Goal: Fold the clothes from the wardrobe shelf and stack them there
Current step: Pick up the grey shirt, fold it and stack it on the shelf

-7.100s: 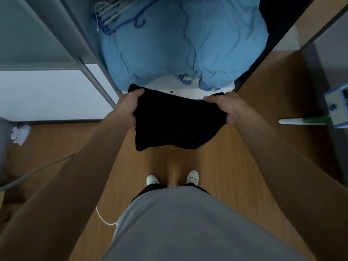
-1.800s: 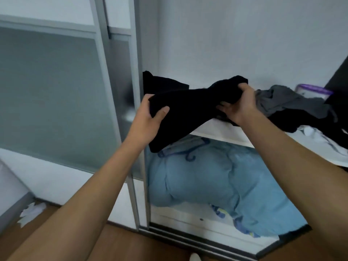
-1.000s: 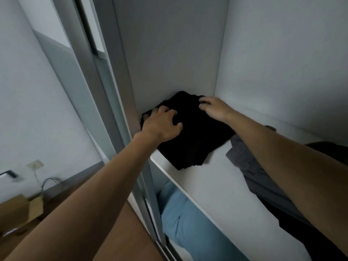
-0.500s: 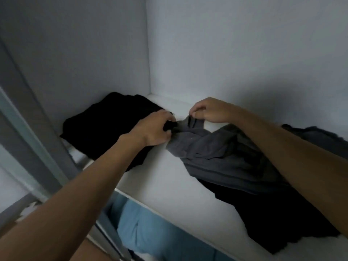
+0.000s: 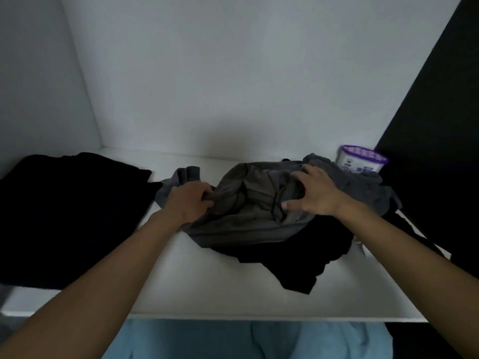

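A folded black garment (image 5: 70, 216) lies at the left end of the white wardrobe shelf (image 5: 207, 294). In the middle sits a crumpled grey garment (image 5: 248, 203) on top of another loose black garment (image 5: 298, 260). My left hand (image 5: 189, 200) pinches the grey garment's left edge. My right hand (image 5: 313, 193) rests on the grey garment's bunched middle with fingers spread and curling into the cloth.
A white tub with a purple lid (image 5: 361, 159) stands at the back right of the shelf, behind the grey cloth. A dark panel (image 5: 435, 125) closes the right side. Blue bedding (image 5: 233, 340) fills the space below the shelf.
The folded black garment was laid at the shelf's left end and released. Both hands moved right to the grey garment; my right hand has shifted from its left corner to its middle.
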